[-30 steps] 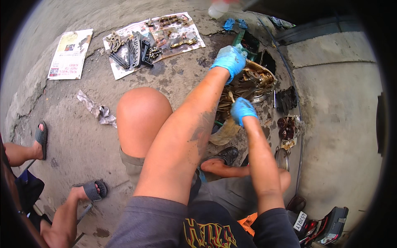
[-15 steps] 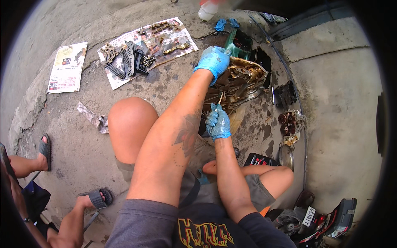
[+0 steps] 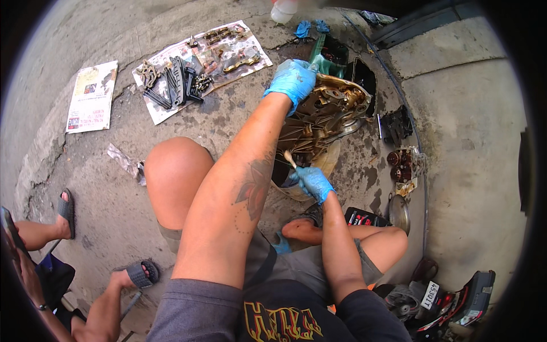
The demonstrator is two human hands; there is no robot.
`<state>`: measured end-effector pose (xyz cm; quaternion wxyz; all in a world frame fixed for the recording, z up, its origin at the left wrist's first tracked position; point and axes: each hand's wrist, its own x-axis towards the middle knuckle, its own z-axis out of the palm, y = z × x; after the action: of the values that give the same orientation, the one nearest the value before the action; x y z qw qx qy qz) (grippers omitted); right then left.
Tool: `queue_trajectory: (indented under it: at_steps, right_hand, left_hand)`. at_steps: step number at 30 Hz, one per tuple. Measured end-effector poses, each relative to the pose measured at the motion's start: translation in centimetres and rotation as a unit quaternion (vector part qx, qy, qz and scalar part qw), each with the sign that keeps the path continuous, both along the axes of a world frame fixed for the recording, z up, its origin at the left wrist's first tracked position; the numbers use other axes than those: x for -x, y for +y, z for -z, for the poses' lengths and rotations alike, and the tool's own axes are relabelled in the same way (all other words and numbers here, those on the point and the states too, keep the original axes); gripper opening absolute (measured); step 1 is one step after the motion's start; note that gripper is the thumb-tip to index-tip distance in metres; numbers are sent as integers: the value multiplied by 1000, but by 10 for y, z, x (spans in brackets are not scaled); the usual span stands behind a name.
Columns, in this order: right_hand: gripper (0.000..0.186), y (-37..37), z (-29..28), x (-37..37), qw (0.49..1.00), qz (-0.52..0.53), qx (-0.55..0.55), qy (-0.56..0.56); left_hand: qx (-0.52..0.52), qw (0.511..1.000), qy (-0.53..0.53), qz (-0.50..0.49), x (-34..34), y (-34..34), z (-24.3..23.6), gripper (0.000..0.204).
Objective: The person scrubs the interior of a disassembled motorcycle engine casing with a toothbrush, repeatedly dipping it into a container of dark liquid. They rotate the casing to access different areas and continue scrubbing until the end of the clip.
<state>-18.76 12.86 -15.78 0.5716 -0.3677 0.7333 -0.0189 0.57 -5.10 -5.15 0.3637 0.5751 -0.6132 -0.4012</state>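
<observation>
My left hand (image 3: 292, 81), in a blue glove, is closed on the upper left edge of a large oily metal engine casing (image 3: 325, 128), which stands tilted and shows ribs inside. Beneath it a pale round tub (image 3: 329, 165) shows partly, its contents mostly hidden. Closer to me, my right hand (image 3: 314, 183), gloved too, grips the handle of a small brush (image 3: 289, 158). The pale bristles point up and left, just below the casing's ribbed side and over the tub's opening.
Oily parts and bolts (image 3: 181, 80) lie on newspaper at far left. A green cut-open container (image 3: 329, 60) stands behind the casing. Metal parts (image 3: 400, 162) and a round metal dish (image 3: 399, 214) sit at right, along a hose. Another person's sandalled foot (image 3: 142, 274) is at lower left.
My right hand has come down toward me and turned, bringing the brush away from the casing's middle to lower left. My left hand keeps its hold on the casing edge.
</observation>
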Motion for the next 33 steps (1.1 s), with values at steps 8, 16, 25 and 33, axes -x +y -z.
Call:
queue_trajectory:
  at_steps: [8,16,25,33]
  right_hand:
    - [25,-22,89,1,865,-389,8,318]
    - [26,-17,88,10,862,-456,193,105]
    - [30,5,-10,-39,924,218,301,-92]
    - [21,-52,-19,-96,614,546,92,-563]
  left_hand:
    - [-14,999,30,27,11,-5,5,46]
    - [-52,998,43,15,6,-5,0,44]
    - [-41,998,40,7,5,-4,-1,51]
    - [-39,998,53,5,2,-4,8,48]
